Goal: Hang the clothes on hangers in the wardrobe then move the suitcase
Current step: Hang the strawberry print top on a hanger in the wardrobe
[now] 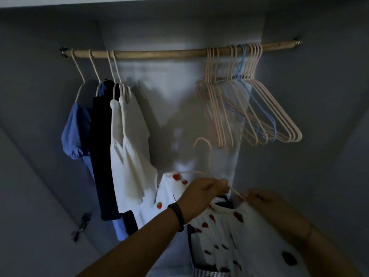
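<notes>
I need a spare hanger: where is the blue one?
Head view, upper right: the blue hanger hangs on the rod among the empty pink hangers.

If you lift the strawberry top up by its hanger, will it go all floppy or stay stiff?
Probably floppy: the strawberry top already sags and folds below the pink hanger that the left hand grips. Likely light, as similar white tops hang from equally thin hangers. It might slip off if tilted, since part of the hanger arm shows bare.
</notes>
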Tool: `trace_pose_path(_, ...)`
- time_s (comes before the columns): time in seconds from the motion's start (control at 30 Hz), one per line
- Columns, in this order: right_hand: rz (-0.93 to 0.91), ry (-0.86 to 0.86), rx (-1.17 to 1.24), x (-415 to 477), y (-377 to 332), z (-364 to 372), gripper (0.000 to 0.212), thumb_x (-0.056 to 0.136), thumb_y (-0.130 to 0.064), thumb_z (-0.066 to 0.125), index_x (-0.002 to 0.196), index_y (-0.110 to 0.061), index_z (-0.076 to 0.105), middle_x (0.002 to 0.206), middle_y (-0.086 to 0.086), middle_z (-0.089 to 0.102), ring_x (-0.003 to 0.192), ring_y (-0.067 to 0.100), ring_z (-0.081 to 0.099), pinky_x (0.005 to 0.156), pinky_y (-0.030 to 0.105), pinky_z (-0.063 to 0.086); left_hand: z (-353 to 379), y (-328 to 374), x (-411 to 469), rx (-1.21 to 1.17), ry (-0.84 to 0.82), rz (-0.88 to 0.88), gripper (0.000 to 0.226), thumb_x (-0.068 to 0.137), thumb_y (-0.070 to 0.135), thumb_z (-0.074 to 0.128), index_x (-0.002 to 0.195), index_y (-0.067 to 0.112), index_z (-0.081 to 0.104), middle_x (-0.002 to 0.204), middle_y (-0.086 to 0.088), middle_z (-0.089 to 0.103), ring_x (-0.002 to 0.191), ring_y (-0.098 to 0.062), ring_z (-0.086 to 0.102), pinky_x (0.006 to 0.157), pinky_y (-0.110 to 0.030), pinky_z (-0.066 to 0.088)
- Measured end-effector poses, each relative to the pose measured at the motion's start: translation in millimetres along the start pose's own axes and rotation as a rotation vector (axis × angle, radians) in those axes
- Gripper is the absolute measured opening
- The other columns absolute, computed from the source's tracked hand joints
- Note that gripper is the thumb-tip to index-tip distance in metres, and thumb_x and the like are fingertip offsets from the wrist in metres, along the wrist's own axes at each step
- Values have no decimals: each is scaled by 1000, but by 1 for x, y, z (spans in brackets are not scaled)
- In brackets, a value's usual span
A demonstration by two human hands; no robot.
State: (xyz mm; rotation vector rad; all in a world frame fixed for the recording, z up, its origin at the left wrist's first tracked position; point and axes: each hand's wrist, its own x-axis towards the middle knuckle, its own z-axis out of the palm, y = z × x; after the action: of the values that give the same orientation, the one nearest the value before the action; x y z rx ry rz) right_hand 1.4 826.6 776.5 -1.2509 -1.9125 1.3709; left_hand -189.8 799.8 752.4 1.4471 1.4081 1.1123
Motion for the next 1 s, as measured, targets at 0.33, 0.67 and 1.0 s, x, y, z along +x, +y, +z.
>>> trace_pose_path(0.33,-126,-37,230,22,-21,34,34,90,-7,57,122,-16,53,113,5,66,105,19,64,92,35,53,-16,22,25,-407,202,-127,17,94,15,55,105,6,65,93,-5,70,88,-14,65,84,-26,53)
trace_pose_path(0.67,-253,69,248,47,-42,54,26,95,-23,51,84,-2,63,67,14,57,56,19,54,54,29,45,-81,52,60,-461,360,-75,17,95,18,52,104,12,66,85,-1,66,74,-9,60,63,-14,50)
trace_pose_path(1.0,-449,206,470,103,-112,94,39,95,-26,50,88,11,59,79,35,55,62,21,53,56,30,44,-129,92,76,-310,472,198,21,94,16,55,79,5,64,65,1,65,58,-4,60,61,-17,50)
